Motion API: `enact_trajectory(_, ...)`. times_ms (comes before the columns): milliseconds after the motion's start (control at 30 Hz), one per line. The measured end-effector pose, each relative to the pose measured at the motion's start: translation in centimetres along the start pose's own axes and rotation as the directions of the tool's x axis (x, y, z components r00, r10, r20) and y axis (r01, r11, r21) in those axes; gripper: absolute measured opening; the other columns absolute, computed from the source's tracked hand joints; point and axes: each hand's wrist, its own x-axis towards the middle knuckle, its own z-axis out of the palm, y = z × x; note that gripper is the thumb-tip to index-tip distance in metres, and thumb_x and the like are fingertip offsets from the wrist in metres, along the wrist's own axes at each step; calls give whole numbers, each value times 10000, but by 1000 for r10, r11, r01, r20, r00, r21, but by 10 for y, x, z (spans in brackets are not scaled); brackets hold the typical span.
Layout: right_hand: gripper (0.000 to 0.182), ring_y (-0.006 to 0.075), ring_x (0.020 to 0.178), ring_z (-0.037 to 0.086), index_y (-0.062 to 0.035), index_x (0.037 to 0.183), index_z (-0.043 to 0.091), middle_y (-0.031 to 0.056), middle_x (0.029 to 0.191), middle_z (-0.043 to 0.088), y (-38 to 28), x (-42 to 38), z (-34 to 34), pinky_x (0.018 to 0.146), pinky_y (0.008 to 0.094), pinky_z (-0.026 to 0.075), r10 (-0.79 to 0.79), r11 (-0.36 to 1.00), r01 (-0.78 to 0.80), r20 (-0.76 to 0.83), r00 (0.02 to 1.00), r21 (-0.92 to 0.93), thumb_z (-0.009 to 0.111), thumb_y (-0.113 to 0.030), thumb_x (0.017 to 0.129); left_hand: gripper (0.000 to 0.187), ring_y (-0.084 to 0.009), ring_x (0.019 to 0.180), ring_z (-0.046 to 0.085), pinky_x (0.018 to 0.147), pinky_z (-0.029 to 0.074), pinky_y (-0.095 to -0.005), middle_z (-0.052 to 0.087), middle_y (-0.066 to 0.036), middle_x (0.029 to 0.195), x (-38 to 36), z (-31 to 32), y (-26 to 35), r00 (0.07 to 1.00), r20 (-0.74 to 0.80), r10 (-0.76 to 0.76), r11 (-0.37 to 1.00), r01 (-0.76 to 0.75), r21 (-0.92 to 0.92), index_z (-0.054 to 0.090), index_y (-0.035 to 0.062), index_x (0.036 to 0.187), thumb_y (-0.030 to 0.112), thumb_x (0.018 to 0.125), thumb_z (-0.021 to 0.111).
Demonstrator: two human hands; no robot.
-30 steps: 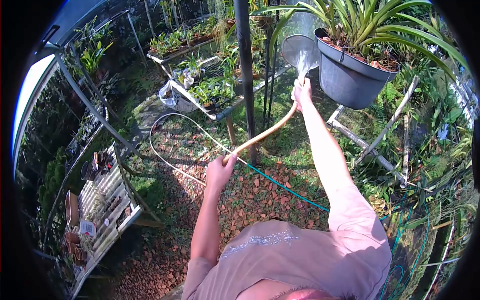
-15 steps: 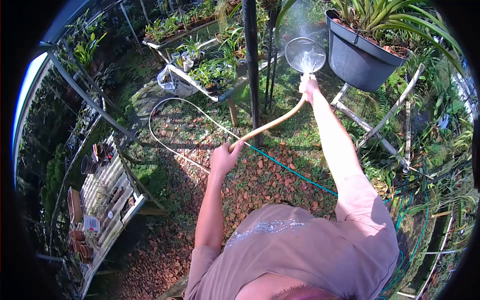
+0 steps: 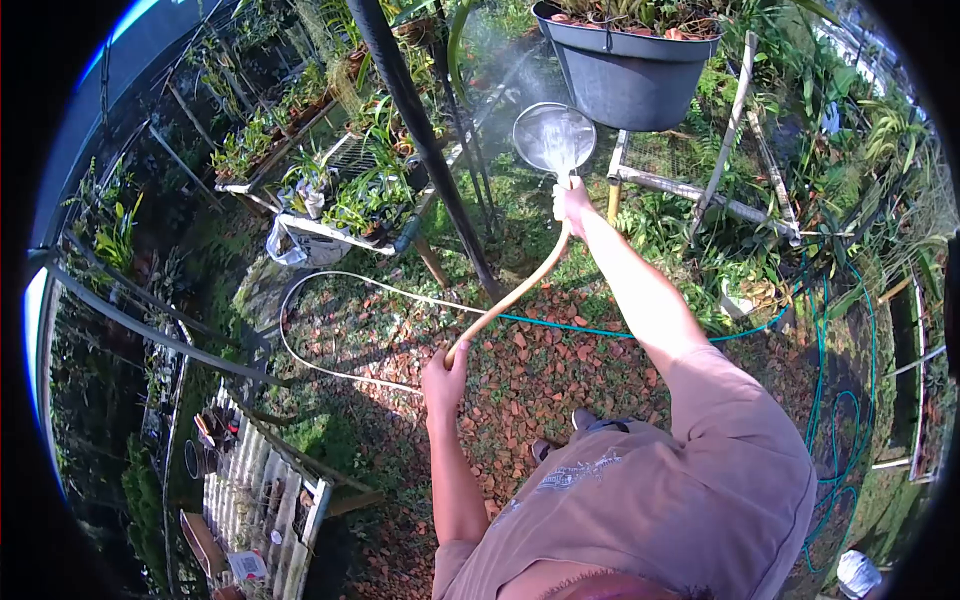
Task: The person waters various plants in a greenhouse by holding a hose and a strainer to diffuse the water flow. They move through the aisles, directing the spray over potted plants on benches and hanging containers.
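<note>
My right hand (image 3: 573, 203), arm stretched forward, is closed around the front end of a tan garden hose (image 3: 521, 288). Just beyond it is a round-rimmed disc (image 3: 553, 137) that looks like mesh; water gushes against it and a fine spray drifts past. How the disc joins the hose is hidden by my fingers and the water. Further back, my left hand (image 3: 444, 378) grips the same hose, which curves between both hands. A thinner pale length of hose (image 3: 290, 330) loops over the ground on the left.
A dark post (image 3: 415, 125) rises left of the spray. A large grey planter (image 3: 635, 80) hangs ahead on the right. Potted plants fill a bench (image 3: 340, 235) at left; a corrugated shelf (image 3: 255, 500) stands lower left. A teal hose (image 3: 580, 328) crosses the gravelly ground.
The view has turned, and the planter now appears further left. In the picture, my right hand and the disc sit lower and further left; my left hand is lower. Both hands keep hold of the hose.
</note>
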Motion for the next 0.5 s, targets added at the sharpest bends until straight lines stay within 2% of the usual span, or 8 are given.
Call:
enact_trajectory(67, 169, 116, 438, 421, -139, 1081, 415, 5, 654, 440, 2, -15, -16, 354, 285, 336, -1, 998, -2, -52, 999, -58, 536, -110, 968, 575, -281, 528, 508, 542, 417, -429, 561, -179, 594, -8, 2, 5, 999, -10, 37, 998, -37, -52, 591, -46, 750, 501, 920, 642)
enact_trajectory(167, 167, 122, 456, 422, -135, 1071, 415, 3, 669, 434, 7, -18, -48, 365, 290, 336, 30, 997, -28, -24, 999, 73, 544, -119, 966, 571, -283, 537, 504, 538, 411, -426, 563, -189, 612, -14, 15, 3, 995, -34, 97, 995, -97, -24, 577, -46, 740, 492, 919, 649)
enact_trajectory(267, 197, 122, 442, 403, -129, 1075, 407, 13, 661, 431, 12, -18, -80, 362, 300, 338, 24, 998, -20, -85, 996, 52, 548, -74, 950, 575, -288, 539, 505, 540, 411, -427, 562, -190, 615, -20, 25, 16, 988, -30, 151, 988, -150, 24, 568, -45, 735, 494, 920, 647)
enact_trajectory(300, 104, 126, 396, 362, -142, 921, 453, -18, 584, 390, 19, -20, -90, 346, 305, 307, 18, 995, -5, -132, 991, 95, 502, -212, 979, 577, -291, 539, 507, 541, 412, -427, 562, -189, 613, -26, 25, 28, 991, 2, 130, 991, -130, 28, 565, -44, 733, 495, 919, 647)
enact_trajectory(333, 181, 133, 382, 348, -159, 852, 442, -32, 556, 364, 19, -20, -108, 343, 307, 294, 108, 951, -114, 36, 993, 287, 469, -283, 981, 578, -294, 539, 509, 541, 412, -428, 562, -188, 611, -32, 30, 37, 994, 35, 107, 994, -109, 30, 561, -44, 730, 496, 919, 647)
enact_trajectory(400, 356, 146, 353, 318, -193, 715, 420, -59, 500, 313, 26, -16, -150, 336, 311, 270, 167, 737, -383, 400, 901, 556, 403, -426, 985, 592, -284, 546, 537, 543, 419, -422, 575, -181, 612, -35, 47, 39, 989, 63, 135, 990, -137, 37, 580, -41, 746, 523, 914, 639)
enact_trajectory(433, 484, 162, 338, 306, -238, 610, 335, -86, 462, 255, 33, -7, -156, 331, 319, 249, 187, 895, -222, 126, 974, 387, 308, -578, 954, 597, -270, 545, 538, 540, 419, -418, 576, -179, 611, -39, 53, 47, 990, 75, 120, 991, -124, 45, 576, -41, 741, 527, 914, 637)
enact_trajectory(500, 475, 173, 338, 353, -212, 642, 385, -58, 464, 300, 42, -1, -198, 319, 325, 251, 176, 763, -338, 327, 929, 551, 338, -560, 962, 598, -238, 543, 545, 533, 421, -409, 577, -173, 605, -51, 68, 65, 990, 86, 109, 993, -114, 45, 571, -39, 731, 525, 915, 637)
